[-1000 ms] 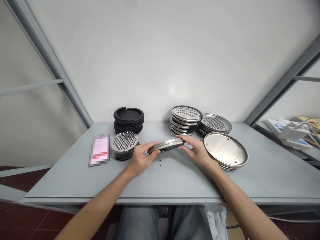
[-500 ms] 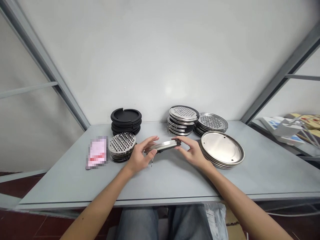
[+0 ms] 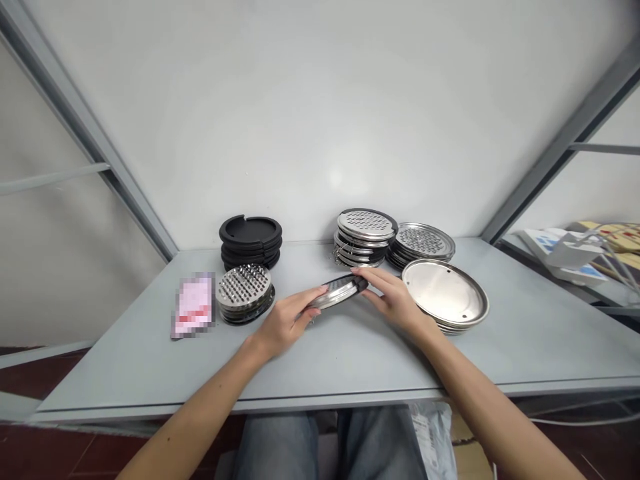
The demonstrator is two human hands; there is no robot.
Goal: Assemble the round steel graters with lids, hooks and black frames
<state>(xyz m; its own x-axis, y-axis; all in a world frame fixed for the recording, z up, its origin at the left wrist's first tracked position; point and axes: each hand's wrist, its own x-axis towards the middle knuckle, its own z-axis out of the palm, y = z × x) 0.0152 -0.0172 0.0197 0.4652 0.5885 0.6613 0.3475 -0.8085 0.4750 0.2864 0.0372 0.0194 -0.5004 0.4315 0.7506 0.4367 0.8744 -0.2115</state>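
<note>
A round metal grater with a black rim piece [image 3: 341, 291] is held tilted above the middle of the table, between my two hands. My left hand [image 3: 284, 325] pinches its left metal edge, thumb below and fingers on top. At the black part on the right side, my right hand [image 3: 393, 299] grips with its fingers. A small metal piece dangles under the left edge, partly hidden by my fingers. Close to my left hand is a stack of small round grater plates [image 3: 244, 287]. Beside my right hand lies a stack of plain round metal plates [image 3: 443, 292].
Black round holders [image 3: 251, 232] are stacked at the back left. Rimmed graters [image 3: 367, 225] form a pile at the back, next to larger grater discs [image 3: 425, 241]. A blurred pink item [image 3: 194, 305] lies on the grey table [image 3: 340, 373]. Metal frame posts [image 3: 545, 140] flank both sides.
The grater has been tipped, so its upper face and black rim now show more. My left fingers, lifted half a second ago, press on its edge again. The view has shifted slightly.
</note>
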